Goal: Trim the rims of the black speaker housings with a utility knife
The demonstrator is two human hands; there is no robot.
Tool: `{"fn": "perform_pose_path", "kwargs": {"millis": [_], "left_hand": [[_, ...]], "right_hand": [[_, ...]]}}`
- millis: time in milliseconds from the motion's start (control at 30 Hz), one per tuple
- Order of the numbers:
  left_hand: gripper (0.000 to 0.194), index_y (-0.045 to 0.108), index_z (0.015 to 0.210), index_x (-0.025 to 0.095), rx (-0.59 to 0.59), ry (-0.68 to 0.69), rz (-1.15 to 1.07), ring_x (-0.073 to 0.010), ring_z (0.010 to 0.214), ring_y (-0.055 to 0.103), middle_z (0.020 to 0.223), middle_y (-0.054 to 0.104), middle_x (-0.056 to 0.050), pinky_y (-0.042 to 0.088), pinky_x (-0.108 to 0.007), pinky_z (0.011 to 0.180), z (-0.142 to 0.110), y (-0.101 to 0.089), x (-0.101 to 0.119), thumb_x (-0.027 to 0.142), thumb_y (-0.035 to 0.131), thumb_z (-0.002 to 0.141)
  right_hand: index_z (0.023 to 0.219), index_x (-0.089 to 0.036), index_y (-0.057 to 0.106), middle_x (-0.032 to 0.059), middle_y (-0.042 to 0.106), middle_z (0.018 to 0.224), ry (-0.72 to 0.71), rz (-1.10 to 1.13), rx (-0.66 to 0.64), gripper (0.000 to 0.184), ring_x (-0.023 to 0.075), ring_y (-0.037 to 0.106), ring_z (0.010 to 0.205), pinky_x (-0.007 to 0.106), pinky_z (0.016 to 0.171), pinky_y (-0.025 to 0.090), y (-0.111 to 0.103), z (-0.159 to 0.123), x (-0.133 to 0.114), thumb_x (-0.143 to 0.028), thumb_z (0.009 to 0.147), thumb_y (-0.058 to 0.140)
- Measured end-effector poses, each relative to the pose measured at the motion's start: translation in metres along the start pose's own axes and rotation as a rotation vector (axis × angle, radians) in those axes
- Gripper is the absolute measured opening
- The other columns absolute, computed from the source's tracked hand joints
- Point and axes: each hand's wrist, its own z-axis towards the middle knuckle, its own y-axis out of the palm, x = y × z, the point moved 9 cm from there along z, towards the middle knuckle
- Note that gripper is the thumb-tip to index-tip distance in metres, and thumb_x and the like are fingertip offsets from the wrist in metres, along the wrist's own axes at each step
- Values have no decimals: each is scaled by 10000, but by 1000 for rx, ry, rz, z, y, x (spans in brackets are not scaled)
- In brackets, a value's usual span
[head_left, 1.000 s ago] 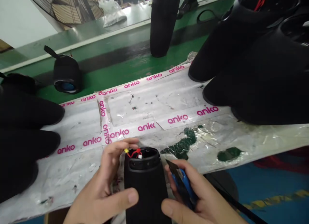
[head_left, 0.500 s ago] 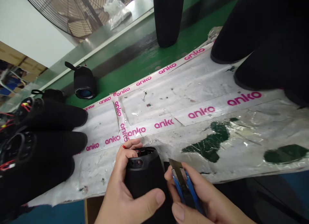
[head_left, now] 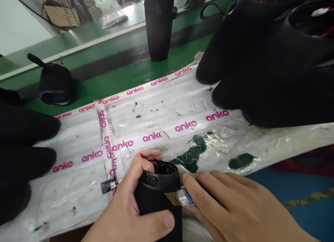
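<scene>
A black speaker housing (head_left: 159, 203) with an open top stands upright near the front edge, and red wire shows inside its rim. My left hand (head_left: 130, 203) is wrapped round its left side, thumb across the front and fingers over the rim. In my right hand (head_left: 229, 203) is a blue utility knife (head_left: 185, 197), most of its handle hidden by the fingers. Its blade (head_left: 171, 198) points left and lies against the upper right side of the housing.
Several black housings stand at the right (head_left: 261, 78) and left (head_left: 28, 130). A small black speaker (head_left: 56, 83) with a strap and an upright black one (head_left: 159, 30) are on the green surface (head_left: 117, 75). A worn white covering (head_left: 146, 113) with pink-lettered tape lies underneath; a fan (head_left: 68, 12) stands behind.
My right hand has turned palm down, bringing the knife blade from upright beside the housing to flat against its side. My left hand keeps its hold. The view has shifted right.
</scene>
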Motion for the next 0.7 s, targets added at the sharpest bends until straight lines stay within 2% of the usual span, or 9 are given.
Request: {"fn": "perform_pose_path", "kwargs": {"millis": [133,200,367,533,700], "left_hand": [[448,651,1039,322,8,-79,8,-397,1456,446,1503,485,-35,513,-435,1043,1,7,-2,255,943,705],[429,651,1002,303,5,-103,4,-418,1459,438,1483,494,-47,497,-464,1071,0,10,-1,219,921,680],[405,678,984,297,12,-97,17,-424,1524,371,1485,520,-59,455,-470,1138,5,12,3,228,935,679],[425,690,1016,312,7,-59,37,-414,1471,429,1446,540,-50,385,-519,1214,7,10,6,210,937,685],[448,709,1053,326,12,-44,45,-404,1524,386,1481,533,-42,363,-499,1232,5,9,6,208,945,691]], "right_hand": [[1327,-135,607,53,754,938,-45,-38,-76,321,239,711,744,405,633,520,-2,-3,0,-121,1044,457],[1332,-137,604,58,757,953,-47,-60,-87,330,237,713,756,402,642,525,-2,-4,2,-113,1038,457],[1313,-148,603,37,730,917,-54,-61,-122,388,221,698,715,392,616,528,-1,-4,3,-62,1021,362],[1296,-151,598,45,734,928,-46,-71,-125,369,229,689,700,403,615,519,0,-4,3,-77,1032,350],[1268,-161,595,25,701,884,-41,-75,-132,359,216,662,661,386,577,507,1,-7,2,-76,1032,338]]}}
